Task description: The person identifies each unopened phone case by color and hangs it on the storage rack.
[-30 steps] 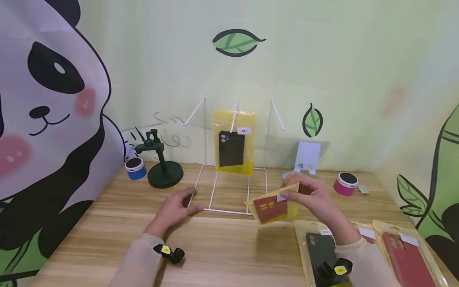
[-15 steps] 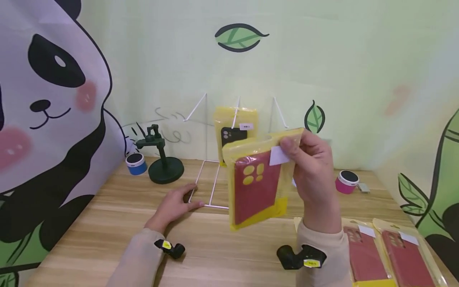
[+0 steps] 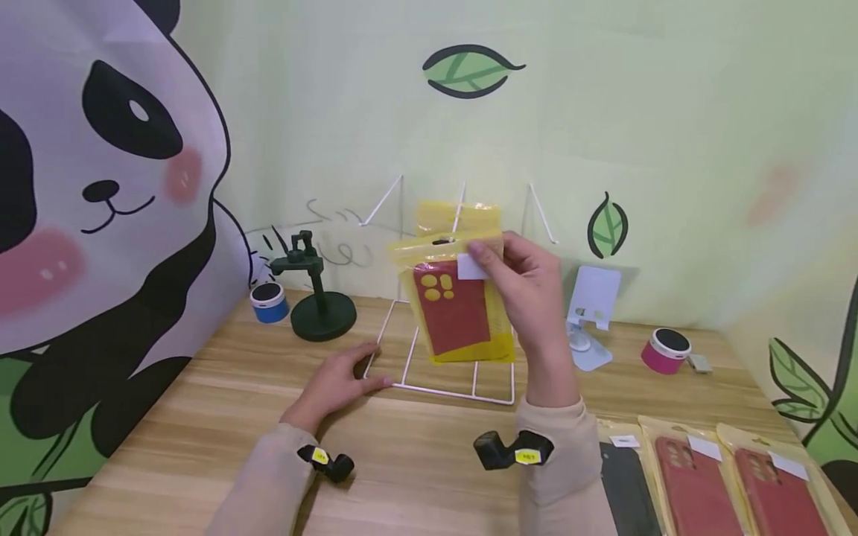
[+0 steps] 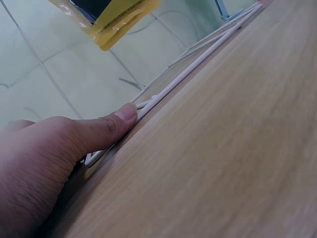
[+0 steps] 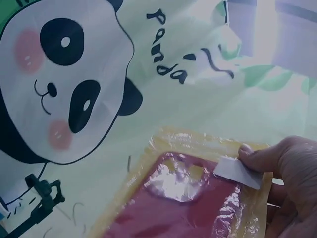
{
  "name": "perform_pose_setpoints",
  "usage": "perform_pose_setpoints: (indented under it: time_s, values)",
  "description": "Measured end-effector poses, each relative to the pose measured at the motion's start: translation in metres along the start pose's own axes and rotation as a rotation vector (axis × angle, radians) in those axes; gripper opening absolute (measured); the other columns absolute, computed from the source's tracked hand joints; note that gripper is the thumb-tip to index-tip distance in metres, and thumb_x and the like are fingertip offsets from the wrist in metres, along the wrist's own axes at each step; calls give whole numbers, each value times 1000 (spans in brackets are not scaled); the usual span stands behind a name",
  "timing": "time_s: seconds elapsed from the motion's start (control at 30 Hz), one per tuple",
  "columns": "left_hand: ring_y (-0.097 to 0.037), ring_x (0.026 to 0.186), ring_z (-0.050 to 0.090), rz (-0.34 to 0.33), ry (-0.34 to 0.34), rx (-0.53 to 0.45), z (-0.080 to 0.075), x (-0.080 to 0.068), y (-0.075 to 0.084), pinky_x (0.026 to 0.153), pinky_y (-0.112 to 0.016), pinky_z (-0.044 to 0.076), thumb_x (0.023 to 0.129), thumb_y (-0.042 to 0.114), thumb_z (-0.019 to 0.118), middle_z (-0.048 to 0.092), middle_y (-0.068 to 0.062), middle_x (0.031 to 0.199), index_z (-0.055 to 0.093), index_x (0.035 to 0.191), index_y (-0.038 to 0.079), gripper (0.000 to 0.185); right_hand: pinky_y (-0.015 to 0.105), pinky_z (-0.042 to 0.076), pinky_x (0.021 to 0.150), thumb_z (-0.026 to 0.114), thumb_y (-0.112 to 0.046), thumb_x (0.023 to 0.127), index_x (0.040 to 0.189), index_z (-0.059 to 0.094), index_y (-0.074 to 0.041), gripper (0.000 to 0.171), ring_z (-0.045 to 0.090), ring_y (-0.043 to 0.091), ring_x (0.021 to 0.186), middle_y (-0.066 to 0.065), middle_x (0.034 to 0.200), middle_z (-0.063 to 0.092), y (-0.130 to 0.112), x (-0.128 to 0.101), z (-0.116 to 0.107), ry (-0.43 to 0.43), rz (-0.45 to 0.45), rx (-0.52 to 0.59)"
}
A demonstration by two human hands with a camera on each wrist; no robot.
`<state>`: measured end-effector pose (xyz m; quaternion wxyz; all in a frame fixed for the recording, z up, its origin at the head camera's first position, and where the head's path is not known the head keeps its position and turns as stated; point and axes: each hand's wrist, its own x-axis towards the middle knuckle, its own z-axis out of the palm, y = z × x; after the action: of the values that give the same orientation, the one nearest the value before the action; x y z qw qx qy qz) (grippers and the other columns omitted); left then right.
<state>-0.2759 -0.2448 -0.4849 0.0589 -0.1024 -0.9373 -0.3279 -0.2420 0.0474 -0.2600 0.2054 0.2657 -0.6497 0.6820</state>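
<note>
My right hand pinches the top right corner of a yellow-edged clear pouch with a red phone case inside. It is held up in front of the white wire display rack, its hang hole near the tip of the middle hook. Behind it, another pouch hangs on that hook, mostly hidden; its lower end shows dark and yellow in the left wrist view. My left hand holds the rack's front left base corner, the thumb on the front bar. A white label sits by my right thumb.
Several packaged phone cases lie at the front right. A dark green stand and a blue speaker are left of the rack. Rightward are a pale phone stand and a pink speaker. Two bare hooks flank the middle one.
My right hand has lifted the red phone case pouch from low beside the rack, turned it upright, then carried it forward to the middle hook. The left hand stays at the rack's corner.
</note>
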Motion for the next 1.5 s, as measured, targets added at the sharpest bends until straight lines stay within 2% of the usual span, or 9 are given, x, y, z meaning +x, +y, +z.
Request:
perform_pose_setpoints:
  time_s: [0.17,0.37,0.8,1.07,1.33,1.5]
  values:
    - [-30,141,44,13,-4,0,0,-1,0,116,-52,33,82,60,75,51,-7,150,57,144,16,78,29,52,67,75,-32,93,102,77,-6,27,64,25,79,7,88,73,12,3,-2,71,48,-67]
    - [-33,141,43,-13,-19,2,-1,-2,2,115,-55,33,83,59,75,50,-8,151,56,145,17,77,27,49,65,77,-33,91,97,78,-8,26,61,22,76,6,84,72,24,8,-8,125,88,-72]
    - [-33,140,44,1,-14,9,-2,-2,2,115,-54,33,83,58,76,50,-10,150,57,144,17,76,27,50,65,78,-35,89,101,78,-7,30,62,22,78,6,87,73,37,9,-9,116,141,-65]
    - [-32,140,45,2,-16,9,-2,-2,1,115,-52,34,83,58,76,51,-9,150,57,144,16,76,26,50,64,78,-30,90,98,77,-4,27,62,22,76,6,85,73,36,11,-6,123,86,-30]
    - [-32,140,45,1,-12,14,-2,-2,1,115,-53,34,83,57,76,52,-10,149,57,143,16,75,26,48,61,76,-37,90,96,77,-6,32,60,22,75,7,83,72,41,11,-4,152,112,-106]
    - [-33,140,44,0,-15,12,-1,-2,1,115,-54,33,83,58,76,51,-10,150,57,144,16,76,26,46,60,76,-36,91,95,77,-3,33,58,20,73,8,82,71,45,11,-3,146,111,-135]
